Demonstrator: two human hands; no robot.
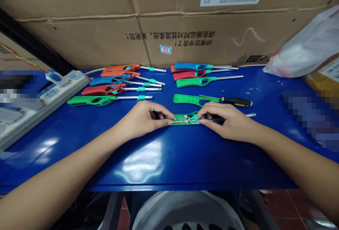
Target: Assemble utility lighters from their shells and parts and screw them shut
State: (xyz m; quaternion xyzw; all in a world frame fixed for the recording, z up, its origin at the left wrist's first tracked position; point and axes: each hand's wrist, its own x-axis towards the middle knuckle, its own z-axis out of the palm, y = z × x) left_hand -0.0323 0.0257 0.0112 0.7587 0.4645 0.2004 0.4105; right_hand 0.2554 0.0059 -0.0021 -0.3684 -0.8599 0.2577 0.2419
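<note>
An opened green lighter body (185,119) lies flat on the blue table (169,159), its inner parts showing and its metal tube sticking out to the right. My left hand (144,118) pinches its left end with closed fingers. My right hand (225,118) grips its right part, fingertips pressed on the teal piece in the middle. Just behind it lie a loose green half-shell (189,99) and a screwdriver (235,101) with a black and yellow handle.
Several long-nosed lighters lie in a group at the back left (116,88), and three more at the back centre (201,74). A white power strip (53,92) sits at the left. Cardboard boxes (169,28) wall the back. A white plastic bag (309,46) lies at right.
</note>
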